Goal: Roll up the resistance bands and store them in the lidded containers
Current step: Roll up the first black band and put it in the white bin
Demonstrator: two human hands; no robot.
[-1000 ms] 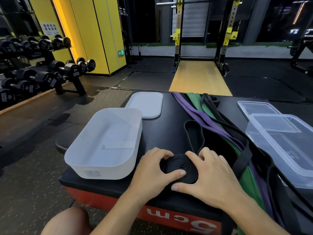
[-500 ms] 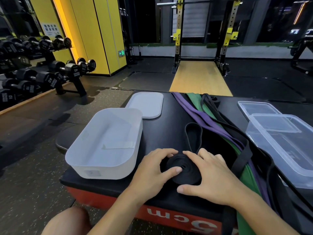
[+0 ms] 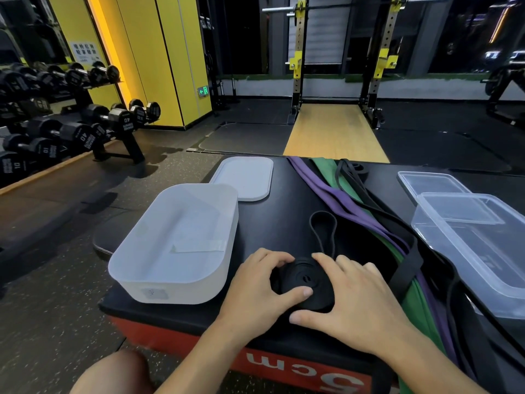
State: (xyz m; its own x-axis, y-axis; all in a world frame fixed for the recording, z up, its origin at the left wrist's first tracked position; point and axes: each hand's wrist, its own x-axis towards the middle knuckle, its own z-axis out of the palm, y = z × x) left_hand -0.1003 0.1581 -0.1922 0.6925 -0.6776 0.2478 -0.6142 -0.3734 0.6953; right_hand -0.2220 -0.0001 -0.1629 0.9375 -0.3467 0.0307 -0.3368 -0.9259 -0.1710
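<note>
In a gym with a dumbbell rack (image 3: 85, 129) at left and a squat rack (image 3: 298, 61) beyond, a black padded platform (image 3: 272, 223) carries an open white container (image 3: 170, 291), its lid (image 3: 244, 177), a clear container (image 3: 468, 251), and a purple band (image 3: 341, 200) and green band (image 3: 324, 166) lying lengthwise. The black band (image 3: 305, 282) sits near the front edge, mostly wound into a flat coil, its unrolled loop stretching straight away from the person. The left hand (image 3: 255, 291) curls round the coil's left side with the thumb on top, while the right hand (image 3: 355, 302) cups its right side, fingers moderately spread.
</note>
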